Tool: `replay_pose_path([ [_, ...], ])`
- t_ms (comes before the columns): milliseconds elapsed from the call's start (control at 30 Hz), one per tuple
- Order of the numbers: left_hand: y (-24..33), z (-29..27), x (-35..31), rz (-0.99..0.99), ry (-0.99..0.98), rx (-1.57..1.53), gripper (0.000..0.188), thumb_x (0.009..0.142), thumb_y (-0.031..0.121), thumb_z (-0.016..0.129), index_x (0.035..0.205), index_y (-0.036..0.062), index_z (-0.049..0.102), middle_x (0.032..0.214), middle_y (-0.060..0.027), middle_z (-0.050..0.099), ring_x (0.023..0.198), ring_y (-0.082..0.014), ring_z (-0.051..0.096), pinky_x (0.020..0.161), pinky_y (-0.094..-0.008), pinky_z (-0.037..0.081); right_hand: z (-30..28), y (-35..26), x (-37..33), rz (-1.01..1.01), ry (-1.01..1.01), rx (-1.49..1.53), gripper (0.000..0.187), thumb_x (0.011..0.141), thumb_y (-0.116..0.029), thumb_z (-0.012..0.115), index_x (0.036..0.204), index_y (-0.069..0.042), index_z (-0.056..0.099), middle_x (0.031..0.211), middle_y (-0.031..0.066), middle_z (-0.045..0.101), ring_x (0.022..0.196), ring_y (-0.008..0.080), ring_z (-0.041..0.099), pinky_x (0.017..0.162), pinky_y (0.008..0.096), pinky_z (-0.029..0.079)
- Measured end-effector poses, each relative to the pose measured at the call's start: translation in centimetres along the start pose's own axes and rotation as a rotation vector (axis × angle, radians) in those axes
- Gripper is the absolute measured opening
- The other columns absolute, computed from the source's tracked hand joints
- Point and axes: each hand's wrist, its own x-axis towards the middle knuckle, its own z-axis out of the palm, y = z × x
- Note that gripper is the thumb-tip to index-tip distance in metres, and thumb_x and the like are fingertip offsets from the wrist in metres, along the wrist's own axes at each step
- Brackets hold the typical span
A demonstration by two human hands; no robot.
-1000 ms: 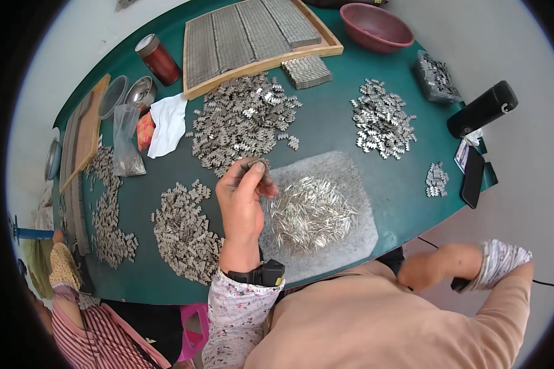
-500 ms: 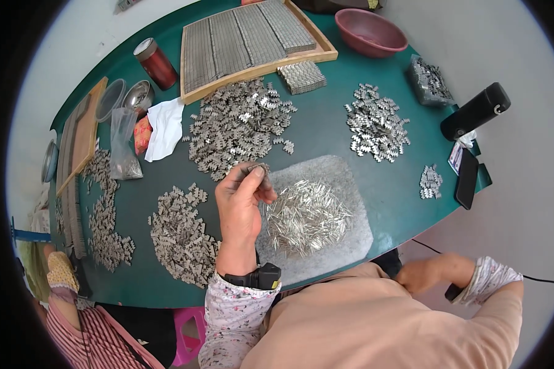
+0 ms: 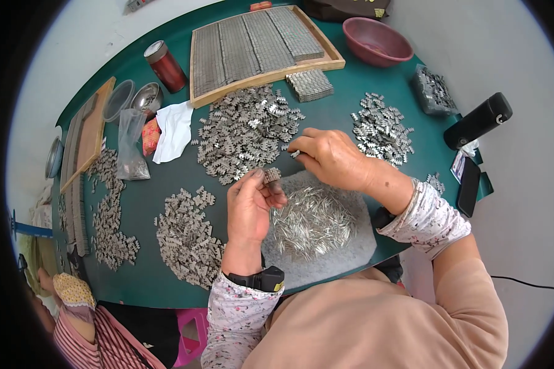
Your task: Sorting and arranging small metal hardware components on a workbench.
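Plates of grey, zigzag-edged metal (image 3: 188, 240) lie heaped at left. Then comes my left hand (image 3: 247, 212), thumb and fingers pinching a short, toothed metal stack (image 3: 272, 175). Bright, needle-thin silver pins (image 3: 314, 224) cover a grey felt mat (image 3: 364, 255); above, my right hand (image 3: 333, 158) seems to pinch one small silvery piece (image 3: 295, 154). I'd judge I'm adding to the stack; next calls for matching teeth and careful alignment.

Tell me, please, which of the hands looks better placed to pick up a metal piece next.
Probably the right hand: a piece is at its fingertips, beside the large pile, though whether it is gripped is unclear. The left hand is occupied, pinching a small block.
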Motion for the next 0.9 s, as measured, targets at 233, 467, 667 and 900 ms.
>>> replay_pose_path([
  [233, -0.5, 0.2, 0.0, 0.031, -0.009, 0.061, 0.018, 0.094, 0.014, 0.056, 0.098, -0.0025, 0.063, 0.076, -0.0086, 0.066, 0.060, -0.0178, 0.065, 0.054, -0.0272, 0.052, 0.9, -2.4, -0.3, 0.135, 0.024, 0.482, 0.019, 0.083, 0.001, 0.064, 0.101, 0.004, 0.063, 0.082, 0.0133, 0.067, 0.075, 0.0178, 0.067, 0.065, 0.0310, 0.054],
  [467, -1.1, 1.0, -0.1, 0.163, 0.004, 0.297, 0.013, 0.093, 0.005, 0.059, 0.099, -0.0046, 0.065, 0.078, -0.0103, 0.068, 0.061, -0.0160, 0.066, 0.053, -0.0252, 0.053, 1.3, -2.6, -0.8, 0.218, 0.009, 0.533, 0.017, 0.084, 0.002, 0.061, 0.100, 0.004, 0.060, 0.078, 0.0080, 0.066, 0.071, 0.0099, 0.063, 0.063, 0.0261, 0.052],
  [667, -1.0, 0.7, -0.2, 0.140, -0.012, 0.362, 0.013, 0.092, 0.007, 0.061, 0.096, -0.0039, 0.064, 0.075, -0.0092, 0.066, 0.058, -0.0161, 0.065, 0.052, -0.0259, 0.053, 1.2, -1.0, -0.9, 0.187, -0.004, 0.553, 0.014, 0.084, 0.002, 0.061, 0.098, 0.004, 0.063, 0.080, 0.0095, 0.067, 0.074, 0.0114, 0.064, 0.064, 0.0269, 0.053],
  [900, -0.4, 0.3, 0.0, 0.075, 0.045, 0.151, 0.012, 0.091, 0.010, 0.062, 0.094, -0.0017, 0.063, 0.074, -0.0112, 0.066, 0.058, -0.0198, 0.066, 0.051, -0.0274, 0.053, 1.6, 2.8, 0.4, 0.231, 0.024, -0.068, 0.016, 0.081, -0.014, 0.066, 0.094, -0.005, 0.070, 0.094, 0.0155, 0.064, 0.089, 0.0352, 0.064, 0.080, 0.0448, 0.051],
])
